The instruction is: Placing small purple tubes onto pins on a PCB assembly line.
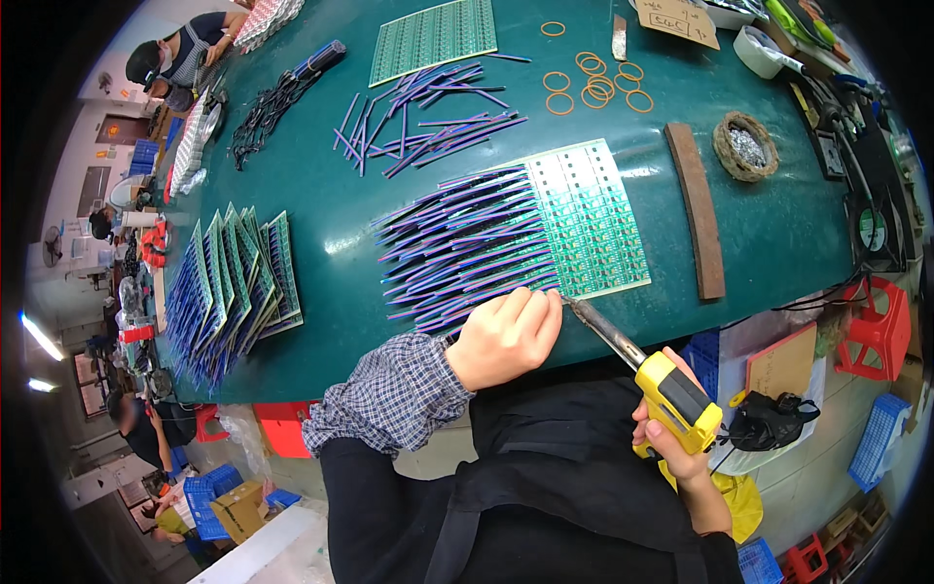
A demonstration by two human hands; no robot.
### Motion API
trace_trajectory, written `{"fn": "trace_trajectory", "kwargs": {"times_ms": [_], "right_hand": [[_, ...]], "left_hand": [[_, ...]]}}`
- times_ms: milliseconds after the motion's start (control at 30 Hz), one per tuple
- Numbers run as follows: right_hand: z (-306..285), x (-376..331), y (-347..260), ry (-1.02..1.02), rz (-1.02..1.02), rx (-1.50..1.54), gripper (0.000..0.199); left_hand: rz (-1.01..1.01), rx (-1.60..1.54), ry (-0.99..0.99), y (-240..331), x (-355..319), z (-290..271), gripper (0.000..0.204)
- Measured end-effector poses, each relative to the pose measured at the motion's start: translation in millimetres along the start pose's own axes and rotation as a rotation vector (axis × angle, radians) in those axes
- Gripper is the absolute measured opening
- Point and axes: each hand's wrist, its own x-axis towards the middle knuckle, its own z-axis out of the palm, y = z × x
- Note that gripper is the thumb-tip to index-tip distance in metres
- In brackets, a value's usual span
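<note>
A green circuit board panel (595,219) lies in front of me, its left part covered by rows of blue and purple wires (467,243). My left hand (508,336) is closed at the panel's near edge, its fingertips pinching a thin wire that they mostly hide. In my right hand (676,428) is a yellow and black soldering gun (681,397). Its metal barrel points up and left, and the tip is right beside my left fingertips at the board's near edge. Whether the tip touches the wire I cannot tell.
Wired panels (238,277) stand stacked at left. Loose wires (428,117), a bare panel (433,41), a black cable bundle (292,92) and orange rubber bands (596,88) lie farther back. At right are a brown bar (695,209) and a round holder (745,146). Co-workers sit at left.
</note>
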Motion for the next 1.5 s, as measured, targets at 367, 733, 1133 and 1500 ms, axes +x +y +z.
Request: {"fn": "trace_trajectory", "kwargs": {"times_ms": [367,733,1133,1500], "right_hand": [[-18,13,-65,0.318,-0.3,-0.229,0.081],[-16,57,-65,0.212,-0.479,-0.032,0.078],[-6,114,2,-0.005,-0.4,0.527,0.059],[4,67,9,-0.001,-0.272,0.553,0.09]], "left_hand": [[0.009,0.015,0.003,0,-3,-1,0.026],[-0.098,-0.253,-0.242,-16,7,-19,0.025],[0.005,-0.348,-0.414,-98,14,21,0.067],[-0.178,-0.665,-0.525,-108,21,-43,0.029]]}}
